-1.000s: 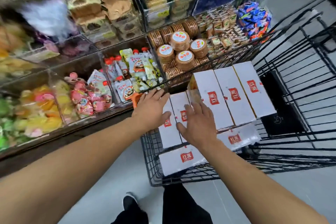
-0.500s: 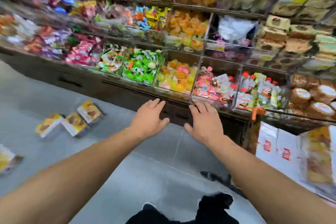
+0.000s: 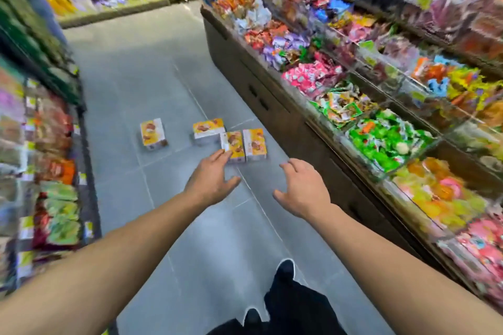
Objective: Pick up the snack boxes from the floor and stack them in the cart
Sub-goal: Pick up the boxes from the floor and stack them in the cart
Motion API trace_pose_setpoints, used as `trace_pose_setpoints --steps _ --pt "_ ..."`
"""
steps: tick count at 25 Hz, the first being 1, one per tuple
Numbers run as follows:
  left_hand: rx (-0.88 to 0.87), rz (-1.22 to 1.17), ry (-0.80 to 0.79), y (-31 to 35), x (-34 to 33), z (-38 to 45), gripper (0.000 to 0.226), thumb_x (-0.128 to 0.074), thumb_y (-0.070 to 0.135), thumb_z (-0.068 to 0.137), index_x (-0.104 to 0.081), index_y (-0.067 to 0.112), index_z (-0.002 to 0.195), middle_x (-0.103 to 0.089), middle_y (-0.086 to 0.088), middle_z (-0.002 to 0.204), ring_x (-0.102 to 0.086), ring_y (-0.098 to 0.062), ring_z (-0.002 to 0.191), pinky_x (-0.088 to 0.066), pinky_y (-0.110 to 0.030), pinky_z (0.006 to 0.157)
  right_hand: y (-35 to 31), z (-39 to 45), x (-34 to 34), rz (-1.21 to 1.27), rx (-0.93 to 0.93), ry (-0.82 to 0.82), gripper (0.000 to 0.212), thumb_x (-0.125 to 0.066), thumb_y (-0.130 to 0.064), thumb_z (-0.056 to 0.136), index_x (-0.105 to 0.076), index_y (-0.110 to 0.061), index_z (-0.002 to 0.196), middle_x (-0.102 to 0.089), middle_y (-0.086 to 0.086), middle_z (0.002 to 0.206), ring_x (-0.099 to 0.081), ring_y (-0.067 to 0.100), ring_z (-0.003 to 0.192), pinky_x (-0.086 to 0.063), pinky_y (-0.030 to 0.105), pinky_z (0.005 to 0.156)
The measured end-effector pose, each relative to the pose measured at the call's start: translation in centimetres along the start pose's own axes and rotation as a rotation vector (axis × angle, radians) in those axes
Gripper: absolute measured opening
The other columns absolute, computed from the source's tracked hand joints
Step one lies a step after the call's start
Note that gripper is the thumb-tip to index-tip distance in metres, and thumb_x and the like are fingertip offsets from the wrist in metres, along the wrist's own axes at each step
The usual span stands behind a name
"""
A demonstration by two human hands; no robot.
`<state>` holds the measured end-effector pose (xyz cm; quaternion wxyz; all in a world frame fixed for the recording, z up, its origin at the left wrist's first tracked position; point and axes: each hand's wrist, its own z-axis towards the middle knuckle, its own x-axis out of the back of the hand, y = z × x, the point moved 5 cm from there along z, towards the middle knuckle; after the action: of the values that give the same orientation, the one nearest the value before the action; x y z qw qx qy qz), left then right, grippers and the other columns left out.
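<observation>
View swings off the cart, now out of shot, and down the aisle. Both hands come away from the stacked boxes empty, so the next pickup round is starting. Left hand (image 3: pixel 211 181) reaches fwd, fingers straight and spread, holding nothing; tips sit over the near edge of a box in the picture, but contact is unclear. Right hand (image 3: pixel 303 190) hangs beside it, fingers loosely curled, also empty.

Four snack boxes on the floor (image 3: pixel 152 68) ahead: lone box (image 3: pixel 152 133) off to the left, apart from the rest; box 2 (image 3: pixel 208 129) lying crosswise; pair (image 3: pixel 245 144) side by side, touching, nearest the left hand. Probably the pair goes first.

Shelf (image 3: pixel 40 144) on the left, candy bins (image 3: pixel 381 128) on the right, aisle narrow. Shoe (image 3: pixel 285 269) and dark trouser leg below. Nothing lies between hands and boxes. Picture's smeared w/ motion, print on boxes unreadable.
</observation>
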<state>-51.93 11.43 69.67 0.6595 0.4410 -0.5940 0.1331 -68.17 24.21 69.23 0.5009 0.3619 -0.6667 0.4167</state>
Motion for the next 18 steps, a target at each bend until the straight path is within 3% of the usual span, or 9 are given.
trace_pose_setpoints --steps 3,9,18 --pt "0.175 -0.063 0.050 -7.3 2.1 0.6 0.070 -0.064 0.037 0.087 -0.036 0.011 0.146 -0.034 -0.010 0.153 -0.032 -0.023 0.141 -0.020 -0.027 0.114 -5.1 6.1 -1.0 0.004 0.144 -0.062 0.069 -0.060 -0.049 0.080 -0.046 -0.013 0.137 -0.048 0.006 0.138 -0.041 0.027 0.129 -0.034 0.037 0.109" --pt "0.492 -0.120 0.171 -19.8 6.4 4.7 0.067 -0.064 0.036 0.086 -0.040 0.012 0.144 -0.040 -0.007 0.150 -0.036 -0.022 0.139 -0.026 -0.030 0.112 -13.3 21.4 -2.7 0.034 0.330 -0.161 0.070 -0.059 -0.047 0.084 -0.041 -0.011 0.141 -0.045 0.009 0.142 -0.041 0.030 0.131 -0.032 0.038 0.110" --pt "0.803 -0.207 0.315 -32.4 13.2 12.2 0.065 -0.065 0.037 0.086 -0.044 0.011 0.141 -0.046 -0.009 0.146 -0.042 -0.026 0.135 -0.031 -0.032 0.110 -25.6 40.2 -2.2 0.080 0.543 -0.282 0.068 -0.060 -0.043 0.085 -0.041 -0.013 0.142 -0.043 0.008 0.145 -0.041 0.030 0.132 -0.036 0.038 0.107"
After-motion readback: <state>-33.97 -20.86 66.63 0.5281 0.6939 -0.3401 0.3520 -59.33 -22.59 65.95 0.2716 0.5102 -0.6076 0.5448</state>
